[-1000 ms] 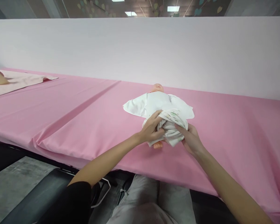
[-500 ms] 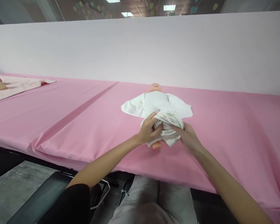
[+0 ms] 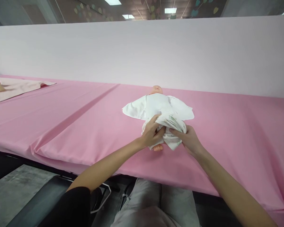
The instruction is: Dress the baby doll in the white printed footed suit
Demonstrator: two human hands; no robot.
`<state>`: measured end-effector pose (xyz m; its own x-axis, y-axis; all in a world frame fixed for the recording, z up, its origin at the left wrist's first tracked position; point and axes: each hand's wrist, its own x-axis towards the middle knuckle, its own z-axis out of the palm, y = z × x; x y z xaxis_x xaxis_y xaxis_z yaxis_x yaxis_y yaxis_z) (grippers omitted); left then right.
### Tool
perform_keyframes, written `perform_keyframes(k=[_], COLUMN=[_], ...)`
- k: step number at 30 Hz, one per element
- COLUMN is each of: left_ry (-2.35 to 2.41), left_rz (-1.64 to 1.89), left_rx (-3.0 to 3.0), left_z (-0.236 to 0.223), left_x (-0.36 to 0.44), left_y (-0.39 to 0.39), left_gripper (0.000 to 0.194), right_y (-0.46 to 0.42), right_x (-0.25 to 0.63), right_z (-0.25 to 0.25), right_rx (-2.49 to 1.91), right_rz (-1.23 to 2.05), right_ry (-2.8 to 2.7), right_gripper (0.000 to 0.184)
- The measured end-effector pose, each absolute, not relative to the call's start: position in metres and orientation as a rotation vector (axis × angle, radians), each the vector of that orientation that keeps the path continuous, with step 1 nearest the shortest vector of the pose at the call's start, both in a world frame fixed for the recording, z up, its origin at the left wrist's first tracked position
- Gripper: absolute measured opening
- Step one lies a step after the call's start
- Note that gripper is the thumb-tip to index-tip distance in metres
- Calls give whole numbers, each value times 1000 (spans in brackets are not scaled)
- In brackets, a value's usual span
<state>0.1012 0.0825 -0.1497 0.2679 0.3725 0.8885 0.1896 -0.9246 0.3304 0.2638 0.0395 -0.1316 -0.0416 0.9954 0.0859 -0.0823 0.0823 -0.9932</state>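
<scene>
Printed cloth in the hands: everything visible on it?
White printed cloth with faint green and pale markings; looks like soft, thin fabric. It's bunched into folds, one rolled over the top, with a plain white corner hanging below. The left hand grips one side, and the right hand the other, its thumb across the front. It sits over the lower end of the doll, one foot showing beneath. Bunching hides its full shape.
</scene>
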Motion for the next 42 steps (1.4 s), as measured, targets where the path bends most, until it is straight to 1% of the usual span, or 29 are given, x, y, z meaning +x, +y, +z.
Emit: perform_keyframes(k=[2,4,8,15,18,20,25,28,33,38,42], left_ry=[538,533,491,437,438,454,496,507,514,526,519], left_rz=[1714,1705,1674,1600,1530,1504,1479,1452,1404,1392,1475], left_rx=[2365,2367,2367,2351,2387,2407,2405,2417,2459,2398,2424], left_z=[-150,-150,-148,-149,-149,-149,-148,-148,-146,-145,-147], left_x=[102,102,103,98,97,97,97,97,95,93,95], left_y=[83,82,82,85,85,84,84,85,85,84,83], left_gripper=[17,13,12,21,35,43,54,57,55,35,34], right_y=[41,41,39,33,32,32,33,33,33,32,33], right_x=[264,264,263,260,260,261,262,265,266,262,259], right_z=[-135,-139,-141,-130,-129,-128,-125,-122,-121,-125,-132], right_rx=[-1072,-1080,-1086,-1041,-1046,-1053,-1003,-981,-968,-940,-999], right_rz=[1178,1140,1112,1127,1155,1197,1375,1449,1483,1441,1322], right_ry=[-1198,-1177,-1171,-1253,-1276,-1241,-1114,-1075,-1031,-1047,-1147], right_gripper=[46,47,53,34,30,31,41,46,55,52,49])
